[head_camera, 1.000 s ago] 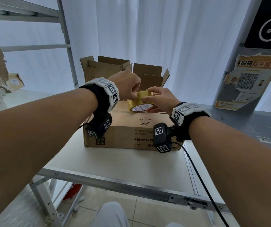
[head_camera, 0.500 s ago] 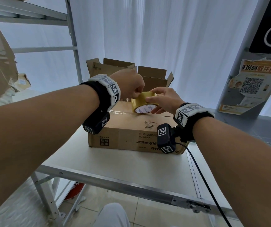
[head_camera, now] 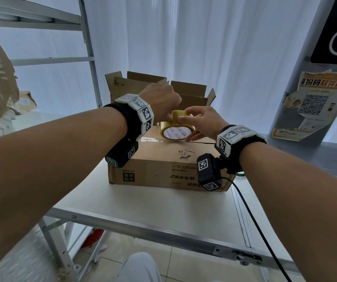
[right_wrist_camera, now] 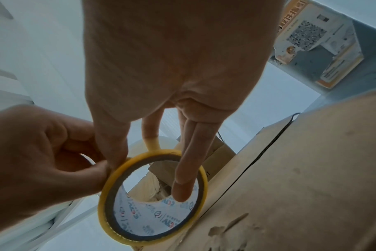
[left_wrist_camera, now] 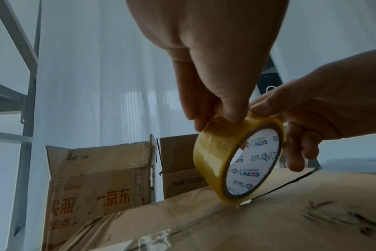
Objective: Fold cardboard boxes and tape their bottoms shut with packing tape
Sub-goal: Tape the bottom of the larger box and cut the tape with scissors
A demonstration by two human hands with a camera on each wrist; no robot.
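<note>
A brown cardboard box [head_camera: 163,157] lies on the white table [head_camera: 143,202] with its flap seam facing up. A yellowish roll of packing tape [head_camera: 175,128] stands on edge at the seam's left part, its lower rim touching the cardboard [left_wrist_camera: 268,220]. My left hand [head_camera: 170,118] pinches the roll's outer layer at the top [left_wrist_camera: 217,118]. My right hand [head_camera: 188,127] grips the roll [right_wrist_camera: 152,198] from the right, thumb on the top rim and fingers across its core. A short clear strip of tape lies on the box left of the roll.
Two open cardboard boxes [head_camera: 135,86] [head_camera: 190,94] stand just behind the worked box, before a white curtain. A metal shelf frame [head_camera: 90,58] rises at the left. A grey pillar with a QR poster [head_camera: 314,104] stands at the right. The table's metal front edge [head_camera: 163,239] is near me.
Both hands have stayed on the tape roll. The roll has turned more upright and now rests on the box seam. The view has shifted slightly.
</note>
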